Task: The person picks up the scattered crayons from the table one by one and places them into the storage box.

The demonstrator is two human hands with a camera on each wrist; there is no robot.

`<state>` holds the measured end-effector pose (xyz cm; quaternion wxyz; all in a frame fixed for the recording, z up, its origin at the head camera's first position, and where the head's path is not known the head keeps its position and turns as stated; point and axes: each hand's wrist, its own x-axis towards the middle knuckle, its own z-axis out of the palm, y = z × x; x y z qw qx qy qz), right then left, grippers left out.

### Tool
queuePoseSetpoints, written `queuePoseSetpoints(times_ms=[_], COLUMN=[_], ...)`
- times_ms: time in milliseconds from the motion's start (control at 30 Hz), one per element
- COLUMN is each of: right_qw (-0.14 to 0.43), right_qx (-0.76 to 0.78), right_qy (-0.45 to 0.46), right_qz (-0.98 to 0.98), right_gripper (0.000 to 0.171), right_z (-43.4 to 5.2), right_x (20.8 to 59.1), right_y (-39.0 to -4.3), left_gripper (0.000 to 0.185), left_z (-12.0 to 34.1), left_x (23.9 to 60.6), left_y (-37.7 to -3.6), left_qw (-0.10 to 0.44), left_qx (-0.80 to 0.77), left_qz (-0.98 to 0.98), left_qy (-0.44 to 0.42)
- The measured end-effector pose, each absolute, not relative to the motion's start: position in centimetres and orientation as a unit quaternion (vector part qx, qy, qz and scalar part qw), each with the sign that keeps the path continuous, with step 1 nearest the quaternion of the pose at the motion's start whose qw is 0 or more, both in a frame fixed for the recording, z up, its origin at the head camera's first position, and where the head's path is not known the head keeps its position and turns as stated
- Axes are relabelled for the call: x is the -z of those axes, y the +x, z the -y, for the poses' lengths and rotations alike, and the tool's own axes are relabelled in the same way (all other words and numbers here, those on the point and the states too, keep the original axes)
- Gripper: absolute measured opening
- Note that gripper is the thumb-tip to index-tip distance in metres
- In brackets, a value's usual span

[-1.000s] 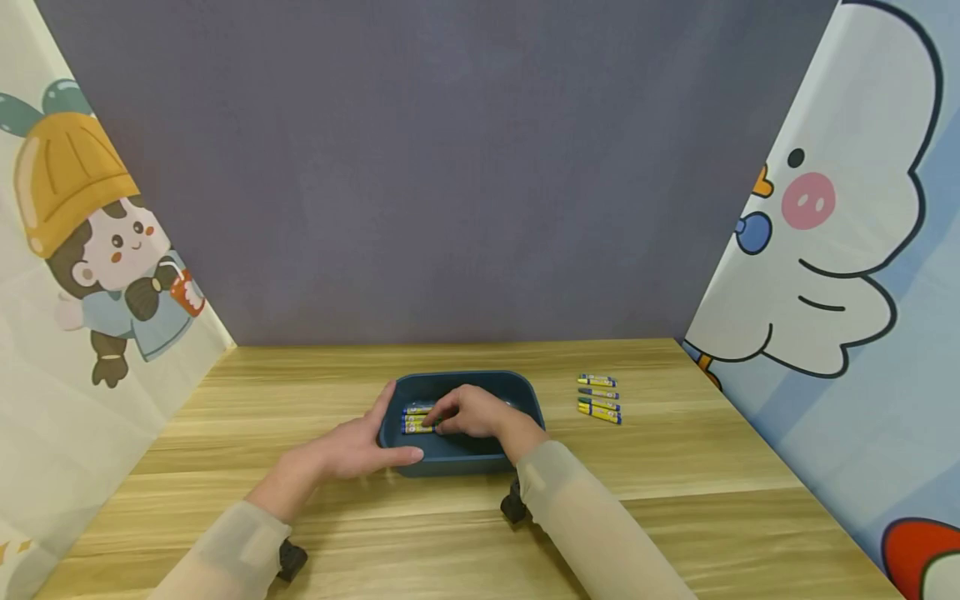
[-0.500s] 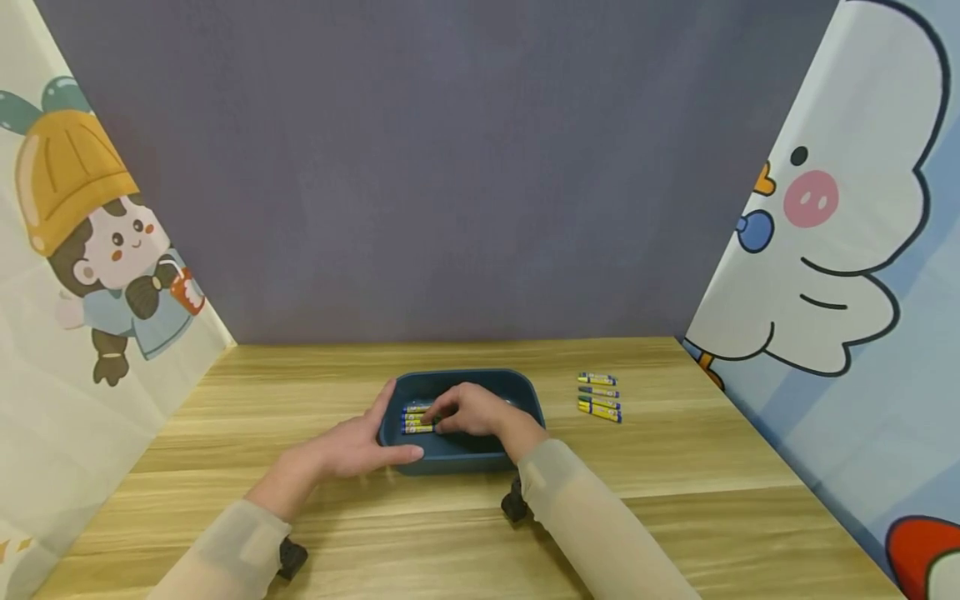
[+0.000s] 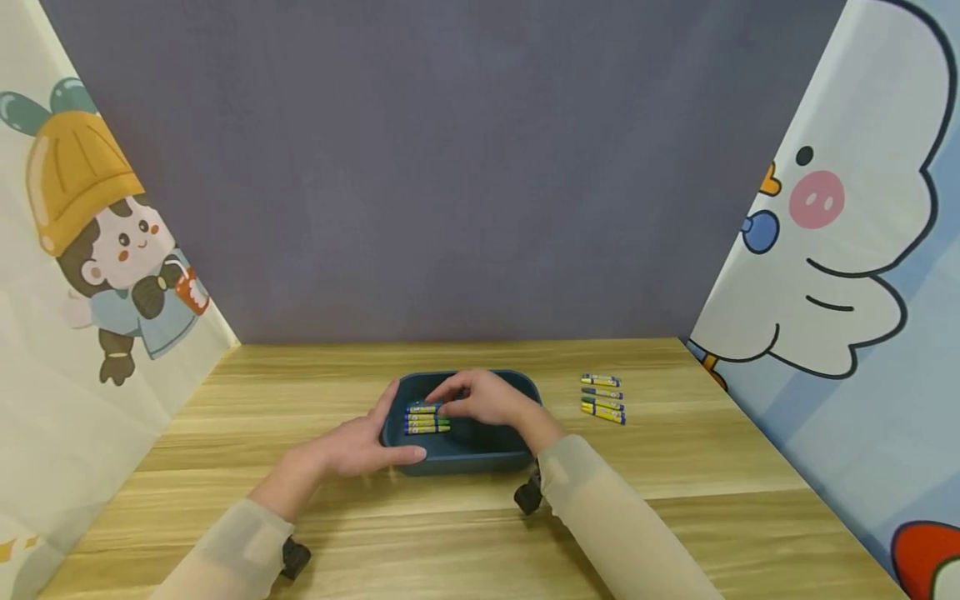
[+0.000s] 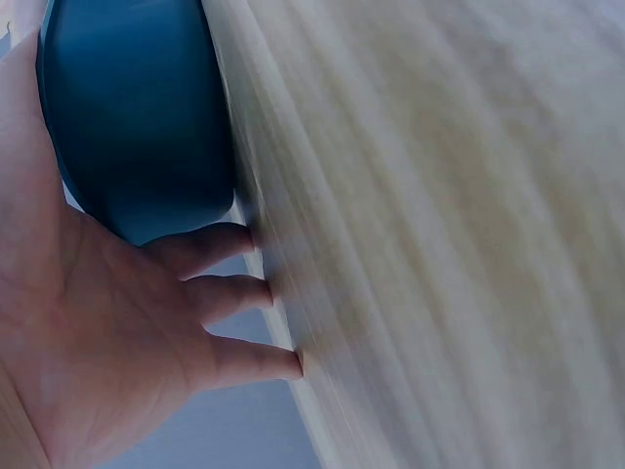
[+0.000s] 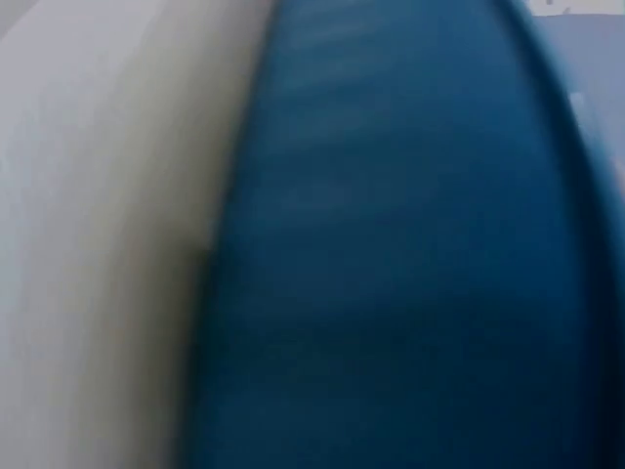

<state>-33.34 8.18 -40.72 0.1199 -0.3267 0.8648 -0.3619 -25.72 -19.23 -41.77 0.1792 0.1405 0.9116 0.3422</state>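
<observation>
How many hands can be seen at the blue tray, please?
2: the left hand is against the left end of the tray; the right hand is inside it, at the crayons. No other hand shows.

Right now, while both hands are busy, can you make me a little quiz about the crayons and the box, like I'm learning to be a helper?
1. Pick one: whose fingers are at the crayons in the box? A) the left hand, B) the right hand, C) nobody's.
2. Fill in: in the head view, the left hand is at the ____ end of the box.
3. True or false: no crayons lie outside the box.

Key:
1. B
2. left
3. False: the loose crayons lie on the table, to the right of the box.
</observation>
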Motion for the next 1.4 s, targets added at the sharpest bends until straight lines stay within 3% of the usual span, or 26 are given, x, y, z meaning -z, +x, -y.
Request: queuePoseSetpoints(times_ms=[400, 867, 1200, 1400], right_qw=[0.056, 0.07, 0.109, 0.085], right_qx=[0.401, 0.346, 0.358, 0.326], right_qy=[-0.273, -0.197, -0.164, -0.18], right_qz=[-0.873, -0.915, -0.913, -0.924], right_gripper=[0.031, 0.031, 0.032, 0.03], right_z=[-18.7, -32.0, -35.2, -35.1], right_x=[37.8, 41.9, 43.0, 43.3], right_y=[-33.3, -32.5, -31.8, -32.0], left_gripper=[0.133, 0.132, 0.133, 0.132], left_z=[19.1, 19.1, 19.1, 19.1], left_x=[41.7, 41.7, 41.7, 41.8], left_y=[-25.3, -25.2, -25.2, -25.2], left_qw=[0.158, 0.16, 0.158, 0.159], left_qx=[-0.311, -0.305, -0.303, -0.305], left_qz=[-0.925, -0.927, -0.928, -0.926], left_qy=[0.151, 0.151, 0.149, 0.154])
